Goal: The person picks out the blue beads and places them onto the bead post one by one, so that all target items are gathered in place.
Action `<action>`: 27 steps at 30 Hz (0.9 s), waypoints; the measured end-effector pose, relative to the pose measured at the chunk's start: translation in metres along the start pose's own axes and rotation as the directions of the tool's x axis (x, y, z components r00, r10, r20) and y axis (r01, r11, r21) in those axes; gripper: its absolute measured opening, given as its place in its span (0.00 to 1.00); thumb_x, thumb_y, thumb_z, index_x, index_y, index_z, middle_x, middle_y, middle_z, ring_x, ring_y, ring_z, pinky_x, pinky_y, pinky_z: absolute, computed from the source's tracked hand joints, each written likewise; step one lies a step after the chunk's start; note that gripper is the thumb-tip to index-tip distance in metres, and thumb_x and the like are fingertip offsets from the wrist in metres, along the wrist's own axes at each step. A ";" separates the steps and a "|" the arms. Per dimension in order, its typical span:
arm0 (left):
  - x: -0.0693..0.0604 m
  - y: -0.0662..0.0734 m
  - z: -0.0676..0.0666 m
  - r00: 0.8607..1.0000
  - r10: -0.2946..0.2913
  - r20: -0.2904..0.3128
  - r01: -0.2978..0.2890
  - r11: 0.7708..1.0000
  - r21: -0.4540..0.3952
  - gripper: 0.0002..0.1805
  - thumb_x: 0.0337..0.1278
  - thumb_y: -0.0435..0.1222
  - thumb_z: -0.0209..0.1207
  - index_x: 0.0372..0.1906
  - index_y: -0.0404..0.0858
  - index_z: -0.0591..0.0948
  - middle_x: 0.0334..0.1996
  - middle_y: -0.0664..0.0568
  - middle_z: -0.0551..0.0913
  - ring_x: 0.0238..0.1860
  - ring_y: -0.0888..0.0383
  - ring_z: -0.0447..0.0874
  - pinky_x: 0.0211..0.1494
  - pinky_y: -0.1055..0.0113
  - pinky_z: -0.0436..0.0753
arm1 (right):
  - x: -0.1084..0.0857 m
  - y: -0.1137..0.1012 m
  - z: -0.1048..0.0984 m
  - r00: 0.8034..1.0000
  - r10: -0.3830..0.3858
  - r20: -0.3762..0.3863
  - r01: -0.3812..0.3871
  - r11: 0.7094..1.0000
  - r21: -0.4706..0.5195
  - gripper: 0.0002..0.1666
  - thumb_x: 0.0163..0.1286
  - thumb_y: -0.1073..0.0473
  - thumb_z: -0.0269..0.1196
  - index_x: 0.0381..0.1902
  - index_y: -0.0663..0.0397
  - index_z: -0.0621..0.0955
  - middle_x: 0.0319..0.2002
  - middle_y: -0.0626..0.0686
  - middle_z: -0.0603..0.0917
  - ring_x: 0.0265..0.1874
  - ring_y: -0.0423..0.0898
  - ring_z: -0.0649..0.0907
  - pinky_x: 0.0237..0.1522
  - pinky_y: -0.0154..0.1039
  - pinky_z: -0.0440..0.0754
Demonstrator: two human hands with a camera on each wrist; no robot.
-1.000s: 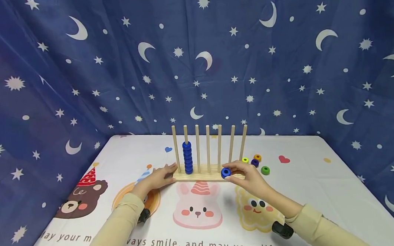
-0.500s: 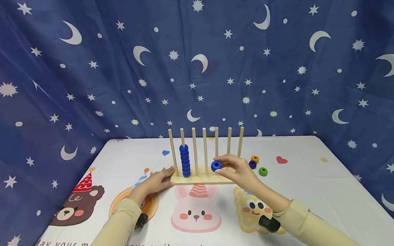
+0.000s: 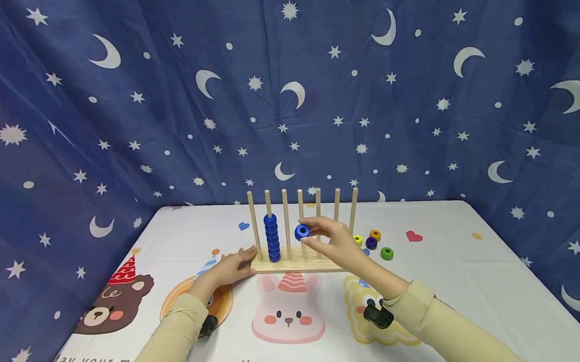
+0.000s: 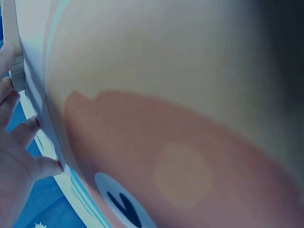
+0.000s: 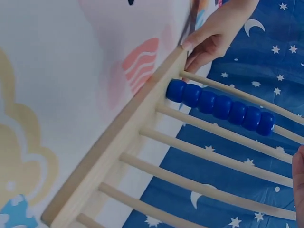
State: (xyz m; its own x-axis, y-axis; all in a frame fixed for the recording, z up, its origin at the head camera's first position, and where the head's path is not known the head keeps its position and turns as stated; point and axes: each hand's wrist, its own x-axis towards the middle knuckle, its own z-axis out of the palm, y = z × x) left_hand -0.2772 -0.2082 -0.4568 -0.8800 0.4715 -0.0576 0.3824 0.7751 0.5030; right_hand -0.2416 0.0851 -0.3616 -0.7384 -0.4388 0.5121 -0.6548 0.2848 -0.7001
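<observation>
A wooden peg rack [image 3: 299, 266] with several upright pegs stands mid-table. Blue beads [image 3: 272, 239] are stacked on its second peg from the left, also visible as a blue stack [image 5: 221, 107] in the right wrist view. My right hand [image 3: 340, 243] pinches a blue bead [image 3: 302, 232] between thumb and fingers, in front of the middle pegs, its hole facing the head camera. At the rack's left end, my left hand [image 3: 228, 268] holds the base, thumb at the front edge and fingers around the end. Left fingers [image 4: 28, 128] spread beside the base in the left wrist view.
Loose beads lie right of the rack: yellow [image 3: 358, 240], orange [image 3: 375, 235], dark purple [image 3: 371, 243] and green [image 3: 387, 253]. A printed white cloth [image 3: 453, 282] covers the table. Behind it hangs a blue starry curtain [image 3: 285, 94].
My right hand has carried the blue bead leftward and up, from the rack's right part to the middle pegs. The left hand stays at the rack's end. The head view has shifted slightly.
</observation>
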 end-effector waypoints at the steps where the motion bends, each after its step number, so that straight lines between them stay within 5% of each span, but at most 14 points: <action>1: 0.000 0.000 0.000 1.000 0.000 0.001 0.000 1.000 0.001 0.33 0.63 0.41 0.56 0.68 0.31 0.62 0.70 0.36 0.60 0.68 0.29 0.54 0.60 0.22 0.45 | 0.002 -0.001 0.000 1.000 -0.004 -0.002 0.004 1.000 -0.002 0.22 0.60 0.69 0.64 0.53 0.69 0.77 0.46 0.63 0.83 0.41 0.54 0.84 0.49 0.38 0.82; 27: -0.001 0.004 -0.002 1.000 0.015 -0.007 -0.015 1.000 -0.007 0.33 0.61 0.40 0.58 0.67 0.30 0.65 0.69 0.35 0.61 0.67 0.28 0.55 0.61 0.24 0.48 | 0.072 -0.019 -0.006 0.984 -0.179 0.002 0.176 0.961 -0.211 0.20 0.62 0.65 0.64 0.51 0.66 0.78 0.46 0.61 0.84 0.42 0.52 0.84 0.48 0.40 0.83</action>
State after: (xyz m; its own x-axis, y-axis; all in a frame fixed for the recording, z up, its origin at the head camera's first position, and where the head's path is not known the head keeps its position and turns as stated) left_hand -0.2756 -0.2065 -0.4536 -0.8761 0.4802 -0.0444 0.3935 0.7651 0.5098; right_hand -0.2834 0.0533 -0.3078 -0.6087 -0.4844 0.6284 -0.7934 0.3769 -0.4779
